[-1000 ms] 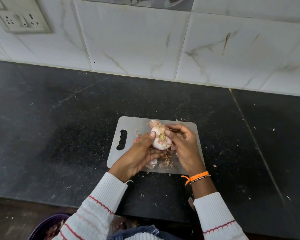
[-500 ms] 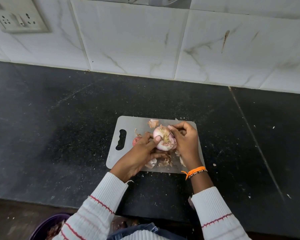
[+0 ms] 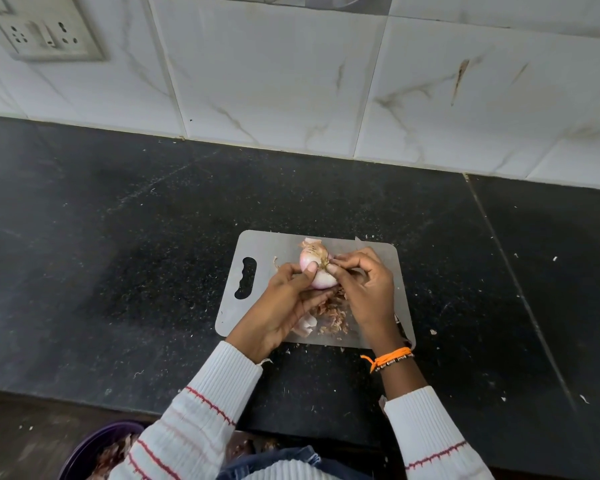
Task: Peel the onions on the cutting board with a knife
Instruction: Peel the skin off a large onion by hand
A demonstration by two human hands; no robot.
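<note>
A pale pink onion (image 3: 321,277) with dry brown skin near its top is held just above the grey cutting board (image 3: 257,245). My left hand (image 3: 284,303) grips the onion from below and the left, thumb on its side. My right hand (image 3: 364,289) pinches the dry skin at the onion's top with thumb and fingertips. Loose peels (image 3: 329,315) lie on the board under my hands. No knife is clearly visible; a thin grey tip (image 3: 358,239) shows at the board's far edge behind my right hand.
The board lies on a black stone counter (image 3: 118,254) speckled with peel bits, backed by a white tiled wall (image 3: 274,81) with a socket plate (image 3: 45,32). A purple bowl (image 3: 94,448) holding peels sits below the counter's front edge at lower left.
The onion has been turned in my hands and raised slightly toward the board's far side. My right fingers moved from its side to pinch the skin at its top.
</note>
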